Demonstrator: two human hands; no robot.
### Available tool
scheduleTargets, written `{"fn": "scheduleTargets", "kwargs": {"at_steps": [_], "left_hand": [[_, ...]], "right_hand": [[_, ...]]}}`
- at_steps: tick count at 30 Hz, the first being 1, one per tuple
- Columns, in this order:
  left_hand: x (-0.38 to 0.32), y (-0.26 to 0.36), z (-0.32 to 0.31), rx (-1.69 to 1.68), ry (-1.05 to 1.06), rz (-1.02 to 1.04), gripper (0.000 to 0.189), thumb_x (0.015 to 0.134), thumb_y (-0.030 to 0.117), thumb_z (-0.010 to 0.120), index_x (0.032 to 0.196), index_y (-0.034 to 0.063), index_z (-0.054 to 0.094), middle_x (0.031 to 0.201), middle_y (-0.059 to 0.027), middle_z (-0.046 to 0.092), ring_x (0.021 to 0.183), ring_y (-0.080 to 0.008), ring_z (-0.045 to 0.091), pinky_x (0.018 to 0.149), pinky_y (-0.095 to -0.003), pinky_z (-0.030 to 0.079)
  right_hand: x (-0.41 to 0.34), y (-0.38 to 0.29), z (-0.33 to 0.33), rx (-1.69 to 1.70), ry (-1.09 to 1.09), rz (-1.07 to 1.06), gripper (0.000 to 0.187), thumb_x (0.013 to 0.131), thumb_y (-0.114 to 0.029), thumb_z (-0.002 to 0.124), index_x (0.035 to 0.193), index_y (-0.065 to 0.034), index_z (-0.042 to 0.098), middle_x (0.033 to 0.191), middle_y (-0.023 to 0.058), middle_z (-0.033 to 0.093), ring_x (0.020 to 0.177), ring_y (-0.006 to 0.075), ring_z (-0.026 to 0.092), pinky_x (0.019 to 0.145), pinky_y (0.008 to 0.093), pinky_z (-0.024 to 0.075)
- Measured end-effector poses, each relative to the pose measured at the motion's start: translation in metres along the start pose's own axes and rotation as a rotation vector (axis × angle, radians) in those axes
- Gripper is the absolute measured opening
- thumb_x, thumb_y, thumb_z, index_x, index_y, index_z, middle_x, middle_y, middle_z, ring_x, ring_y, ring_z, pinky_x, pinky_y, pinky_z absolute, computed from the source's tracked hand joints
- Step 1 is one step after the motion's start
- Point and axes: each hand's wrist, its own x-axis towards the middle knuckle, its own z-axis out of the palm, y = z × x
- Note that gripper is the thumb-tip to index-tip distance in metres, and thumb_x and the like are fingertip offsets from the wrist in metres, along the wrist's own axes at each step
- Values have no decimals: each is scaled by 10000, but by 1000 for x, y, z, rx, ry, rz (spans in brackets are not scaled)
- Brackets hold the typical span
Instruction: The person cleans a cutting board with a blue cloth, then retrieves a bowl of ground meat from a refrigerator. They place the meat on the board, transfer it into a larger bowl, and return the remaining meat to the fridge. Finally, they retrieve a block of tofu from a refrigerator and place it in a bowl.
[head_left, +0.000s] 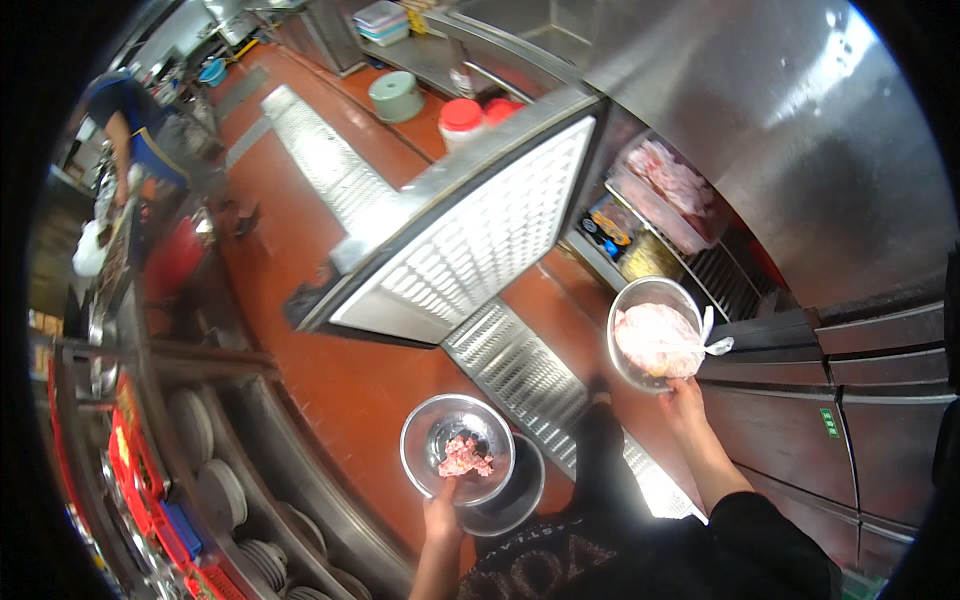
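Note:
My left hand grips a clear bowl by its near rim. A lump of pinkish minced meat lies in that bowl. Just beneath it sits a second clear bowl, partly hidden; I cannot tell whether the two touch. Further right, my right hand holds another clear bowl from its near side. It contains a pale, whitish-pink mass in a knotted plastic bag. That bowl is in front of an open refrigerator compartment, beside a wire shelf.
The refrigerator door stands open across the aisle. Inside are a plastic tub of raw meat and bagged food. Metal shelving with stacked plates flanks the left. A co-worker stands at the far-left counter. Metal grating crosses the red floor.

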Motion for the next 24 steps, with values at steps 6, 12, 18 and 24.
{"fn": "scheduleTargets", "kwargs": {"at_steps": [6,12,18,24], "left_hand": [[-16,72,-96,-108,91,66,317,785,82,560,1081,-19,506,983,-137,565,870,-236,565,712,-359,463],[2,127,-151,-243,132,70,348,825,114,463,1153,-3,459,1031,-147,551,911,-265,564,760,-380,472],[-14,219,-150,-231,273,148,324,848,138,440,1126,-22,476,1051,-152,559,937,-268,571,775,-361,485],[51,282,-205,22,179,428,360,821,155,489,1134,-24,476,1031,-145,560,912,-253,570,765,-359,474]], "right_hand": [[-111,-24,138,-265,-179,-11,298,778,-13,505,1070,-55,459,712,-22,506,521,48,485,414,173,444],[-126,-13,287,-289,-541,-16,278,795,-37,509,1068,-39,459,717,3,545,507,49,493,427,185,451],[-118,68,451,-247,-675,108,314,743,-3,487,1052,-52,457,843,65,575,673,154,578,554,278,502],[-82,147,566,-265,-712,117,307,760,-56,491,1062,-61,442,876,75,574,718,164,582,617,311,492]]}}
